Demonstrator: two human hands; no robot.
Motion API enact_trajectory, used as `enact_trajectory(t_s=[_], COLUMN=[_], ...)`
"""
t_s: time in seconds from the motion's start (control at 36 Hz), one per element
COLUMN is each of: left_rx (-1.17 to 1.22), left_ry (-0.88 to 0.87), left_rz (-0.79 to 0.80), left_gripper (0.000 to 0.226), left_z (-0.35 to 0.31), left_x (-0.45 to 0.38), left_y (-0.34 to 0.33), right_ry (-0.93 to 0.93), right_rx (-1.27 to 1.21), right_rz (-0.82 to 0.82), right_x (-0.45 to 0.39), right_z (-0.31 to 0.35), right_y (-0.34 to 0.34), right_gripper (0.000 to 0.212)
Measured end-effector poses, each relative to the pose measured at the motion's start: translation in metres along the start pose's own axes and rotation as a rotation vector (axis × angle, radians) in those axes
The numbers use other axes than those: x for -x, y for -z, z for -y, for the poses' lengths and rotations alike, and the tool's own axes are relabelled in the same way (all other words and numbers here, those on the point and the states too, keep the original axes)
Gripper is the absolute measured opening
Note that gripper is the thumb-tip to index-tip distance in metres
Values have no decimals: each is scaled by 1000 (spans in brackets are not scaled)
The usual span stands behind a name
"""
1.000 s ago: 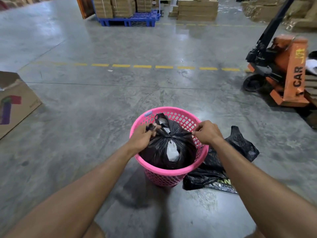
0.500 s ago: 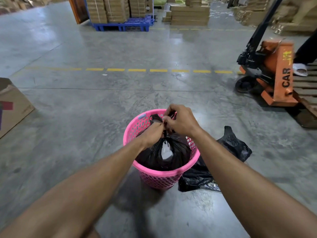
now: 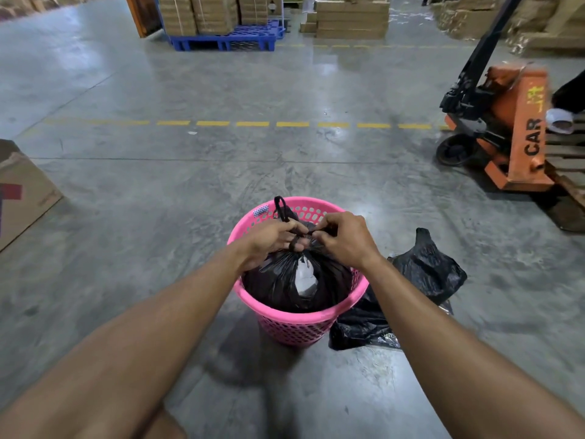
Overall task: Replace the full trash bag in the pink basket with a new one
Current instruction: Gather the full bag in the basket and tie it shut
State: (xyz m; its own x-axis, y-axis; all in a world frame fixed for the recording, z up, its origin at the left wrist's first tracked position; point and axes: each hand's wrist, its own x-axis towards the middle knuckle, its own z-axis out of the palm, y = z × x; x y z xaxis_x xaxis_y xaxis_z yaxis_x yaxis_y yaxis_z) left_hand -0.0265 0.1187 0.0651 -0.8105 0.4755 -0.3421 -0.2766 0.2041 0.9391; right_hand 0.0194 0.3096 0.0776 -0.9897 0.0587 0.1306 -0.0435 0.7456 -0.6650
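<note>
1. The pink basket (image 3: pixel 297 324) stands upright on the concrete floor (image 3: pixel 158 217), its open mouth facing up; the full trash bag (image 3: pixel 278 283) sits inside it, long axis vertical, with its gathered neck pointing up at the basket's middle.
2. The left hand (image 3: pixel 269 239) and right hand (image 3: pixel 343 240) meet over the neck, fingers (image 3: pixel 299 228) closed and pinching the twisted black handles; one loose handle loop (image 3: pixel 280 209) sticks up above the left hand, toward the basket's far rim.
3. A second ago the hands were apart, pulling the handles sideways to opposite rims; half a second ago they came together; now they work the knot at the centre.
4. Count: one basket, two black bags. The spare bag (image 3: pixel 421 280) lies crumpled on the floor, touching the basket's right side.
5. Well beyond the basket to the right stands one orange pallet jack (image 3: pixel 519 128); to the left, one cardboard box (image 3: pixel 22 191).
</note>
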Motion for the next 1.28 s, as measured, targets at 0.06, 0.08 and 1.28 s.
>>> enact_trajectory(t_s=[0.06, 0.08, 1.28], left_rx=[80, 143, -844], left_ry=[35, 49, -349], left_rz=[-18, -35, -217], left_gripper=[33, 33, 15], left_z=[2, 3, 4], left_x=[-3, -5, 1], left_y=[1, 0, 32], right_ry=[-22, -37, -53], right_rx=[-48, -85, -59], right_rz=[-27, -26, -82], right_x=[6, 9, 19], right_z=[1, 0, -22], right_y=[-6, -12, -27], right_gripper=[4, 6, 5])
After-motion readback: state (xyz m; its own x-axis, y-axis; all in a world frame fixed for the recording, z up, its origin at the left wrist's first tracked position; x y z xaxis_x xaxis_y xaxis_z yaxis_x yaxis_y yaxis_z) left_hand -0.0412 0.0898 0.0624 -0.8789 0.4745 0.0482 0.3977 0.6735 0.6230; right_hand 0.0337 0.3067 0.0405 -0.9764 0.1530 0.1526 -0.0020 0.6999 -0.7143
